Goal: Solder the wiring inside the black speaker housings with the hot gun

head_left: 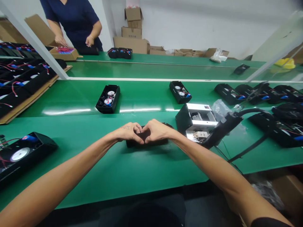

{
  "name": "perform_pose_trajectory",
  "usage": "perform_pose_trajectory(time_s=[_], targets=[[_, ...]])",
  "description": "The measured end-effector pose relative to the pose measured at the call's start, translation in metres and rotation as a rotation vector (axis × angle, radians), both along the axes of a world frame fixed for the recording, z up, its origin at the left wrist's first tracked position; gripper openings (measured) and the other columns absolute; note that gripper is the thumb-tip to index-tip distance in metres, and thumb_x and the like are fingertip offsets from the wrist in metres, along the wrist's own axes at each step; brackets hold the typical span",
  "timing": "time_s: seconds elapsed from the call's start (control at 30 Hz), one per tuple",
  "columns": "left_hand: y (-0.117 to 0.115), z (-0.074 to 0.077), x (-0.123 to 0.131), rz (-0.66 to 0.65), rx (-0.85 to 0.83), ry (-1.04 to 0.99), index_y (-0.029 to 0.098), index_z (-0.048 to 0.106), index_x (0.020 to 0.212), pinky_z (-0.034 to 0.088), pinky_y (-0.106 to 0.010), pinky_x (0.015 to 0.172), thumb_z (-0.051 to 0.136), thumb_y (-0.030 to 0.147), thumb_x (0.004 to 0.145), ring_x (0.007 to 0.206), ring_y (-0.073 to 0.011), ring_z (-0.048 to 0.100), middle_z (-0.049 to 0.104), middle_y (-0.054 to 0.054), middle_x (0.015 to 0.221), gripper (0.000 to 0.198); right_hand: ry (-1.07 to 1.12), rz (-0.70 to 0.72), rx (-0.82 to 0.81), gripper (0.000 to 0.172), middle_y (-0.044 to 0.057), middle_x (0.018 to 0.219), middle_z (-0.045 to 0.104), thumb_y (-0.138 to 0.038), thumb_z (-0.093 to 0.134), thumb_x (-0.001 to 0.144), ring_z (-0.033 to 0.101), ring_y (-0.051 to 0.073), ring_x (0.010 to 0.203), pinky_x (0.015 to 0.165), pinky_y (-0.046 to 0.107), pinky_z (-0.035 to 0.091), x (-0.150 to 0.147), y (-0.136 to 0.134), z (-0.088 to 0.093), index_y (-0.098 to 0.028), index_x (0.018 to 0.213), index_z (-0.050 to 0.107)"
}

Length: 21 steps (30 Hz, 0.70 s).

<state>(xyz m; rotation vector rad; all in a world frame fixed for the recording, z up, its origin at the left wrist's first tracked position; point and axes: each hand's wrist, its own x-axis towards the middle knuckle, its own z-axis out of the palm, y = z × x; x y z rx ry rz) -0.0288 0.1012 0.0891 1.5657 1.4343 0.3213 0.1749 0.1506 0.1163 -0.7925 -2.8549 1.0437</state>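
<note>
Both my hands rest on a black speaker housing that lies on the green bench in front of me. My left hand curls over its left half, fingers bent and pressed onto the top. My right hand does the same on the right half, and the fingertips of the two hands meet in the middle. The housing's top is mostly hidden under my hands.
A black tool with a cable and an open box of screws sit to my right. Open speaker housings lie on the green belt, at the far right, and at my left. A person in dark blue works across the bench.
</note>
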Motion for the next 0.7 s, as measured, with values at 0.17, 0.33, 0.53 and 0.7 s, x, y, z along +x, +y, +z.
perform_pose_trajectory(time_s=[0.17, 0.33, 0.53, 0.7], targets=[[0.001, 0.001, 0.001, -0.037, 0.002, -0.004, 0.020, 0.067, 0.057, 0.037, -0.028, 0.067, 0.090, 0.047, 0.051, 0.086, -0.0154, 0.057, 0.066, 0.002, 0.107, 0.037, -0.056, -0.053, -0.038, 0.020, -0.006, 0.058, 0.054, -0.024, 0.088, 0.064, 0.043, 0.012, 0.059, 0.055, 0.028, 0.028, -0.011, -0.001, 0.001, -0.016, 0.082, 0.082], [-0.002, -0.003, 0.001, -0.065, 0.066, 0.031, 0.021, 0.069, 0.059, 0.044, -0.029, 0.070, 0.089, 0.048, 0.055, 0.087, -0.0175, 0.062, 0.068, 0.001, 0.106, 0.033, -0.070, -0.065, 0.095, 0.016, -0.001, 0.062, 0.062, -0.018, 0.084, 0.070, 0.053, 0.016, 0.063, 0.059, 0.030, 0.035, -0.008, -0.020, 0.006, -0.017, 0.086, 0.083], [-0.049, -0.024, 0.013, -0.063, 0.358, 0.171, 0.024, 0.071, 0.064, 0.036, -0.054, 0.111, 0.089, 0.029, 0.058, 0.132, -0.0384, 0.051, 0.072, -0.002, 0.109, 0.020, 0.679, -0.662, 0.855, 0.046, 0.009, 0.114, 0.070, -0.018, 0.077, 0.086, 0.064, 0.028, 0.109, 0.097, 0.046, 0.052, 0.084, -0.088, 0.001, -0.024, 0.130, 0.067], [-0.084, -0.057, 0.016, -0.144, 0.848, 0.351, 0.028, 0.074, 0.075, 0.033, -0.062, 0.108, 0.078, 0.014, 0.071, 0.139, -0.0416, 0.047, 0.075, -0.002, 0.109, 0.015, 0.594, -1.466, 0.873, 0.067, 0.025, 0.142, 0.056, -0.054, 0.073, 0.090, 0.061, 0.039, 0.119, 0.101, 0.060, 0.051, 0.165, -0.093, -0.033, -0.014, 0.142, 0.057]])
